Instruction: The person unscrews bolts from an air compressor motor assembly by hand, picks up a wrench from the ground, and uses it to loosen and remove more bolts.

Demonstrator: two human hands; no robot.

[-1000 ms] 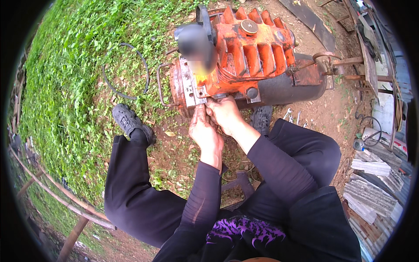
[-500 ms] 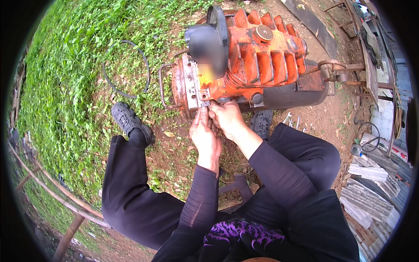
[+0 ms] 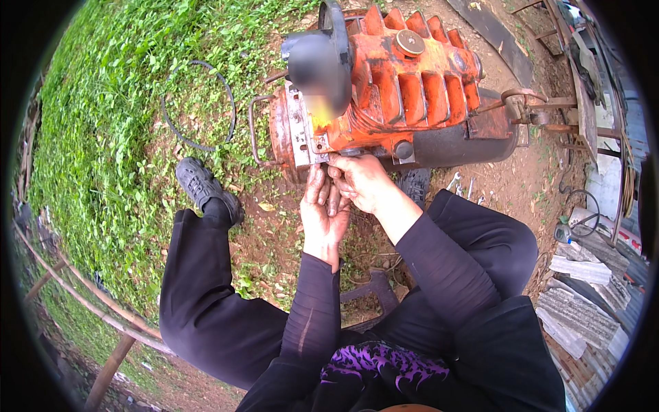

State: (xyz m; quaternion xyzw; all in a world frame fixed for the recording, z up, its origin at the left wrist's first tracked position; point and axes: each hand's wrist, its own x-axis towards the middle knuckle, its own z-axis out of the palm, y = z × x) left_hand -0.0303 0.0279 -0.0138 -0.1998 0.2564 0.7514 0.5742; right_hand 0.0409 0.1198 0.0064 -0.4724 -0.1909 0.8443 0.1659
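Note:
My left hand (image 3: 324, 209) is palm up with its dirty fingers curled at the near edge of a silver slotted metal plate (image 3: 297, 127). Beside it, my right hand (image 3: 362, 182) reaches under the near corner of an orange finned machine (image 3: 405, 82), which looks like an air compressor pump. Its thumb and fingers are bent together, almost touching my left fingertips. Whatever is pinched between the hands is too small or hidden to make out. The machine sits over a dark, rusty cylindrical tank (image 3: 456, 144) with a bent metal handle (image 3: 254, 130).
A thin black belt loop (image 3: 232, 103) lies on the grass to the left. Several wrenches (image 3: 454, 182) rest on the dirt beside my right shoe. A dark board (image 3: 494, 41) lies beyond the machine. Broken corrugated sheets (image 3: 573, 309) are piled at the right; a bamboo rail (image 3: 96, 295) runs at left.
My left hand has rolled more palm up, its fingertips dropping slightly from the plate's edge. My right hand stays under the machine's corner. The machine appears shifted slightly up and left in view.

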